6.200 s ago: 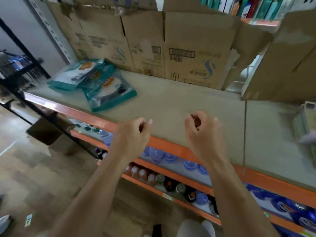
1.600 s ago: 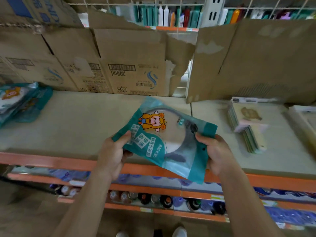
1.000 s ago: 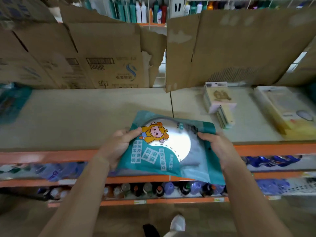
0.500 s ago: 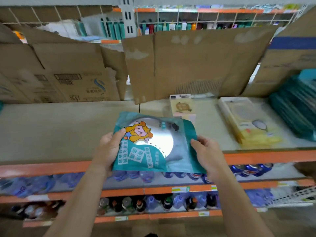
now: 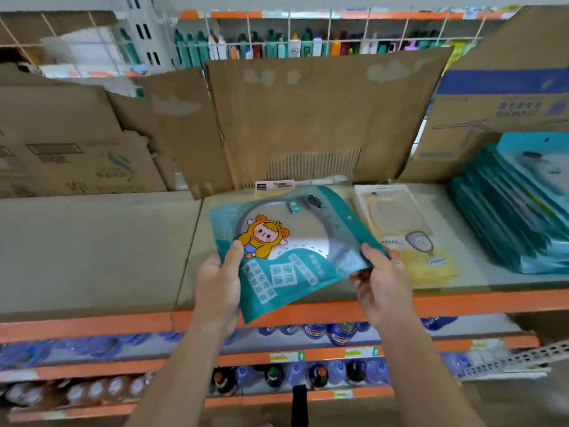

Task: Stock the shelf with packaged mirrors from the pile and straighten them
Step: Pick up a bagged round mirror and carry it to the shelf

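Observation:
I hold one teal packaged mirror (image 5: 289, 245) with a cartoon figure on its front, tilted above the front of the grey shelf (image 5: 92, 251). My left hand (image 5: 220, 282) grips its lower left edge. My right hand (image 5: 381, 288) pinches its right edge. A row of the same teal packaged mirrors (image 5: 517, 211) leans at the shelf's right end.
A yellow packaged hand mirror (image 5: 409, 232) lies flat on the shelf just right of the pack I hold. Cardboard sheets (image 5: 308, 118) stand along the shelf's back. The orange shelf lip (image 5: 92, 326) runs in front, with bottles (image 5: 308, 374) on lower shelves.
I have carried the teal pack rightward along the shelf from the pile at the left. The stack at the right end has come closer, and the pack sits higher and more tilted.

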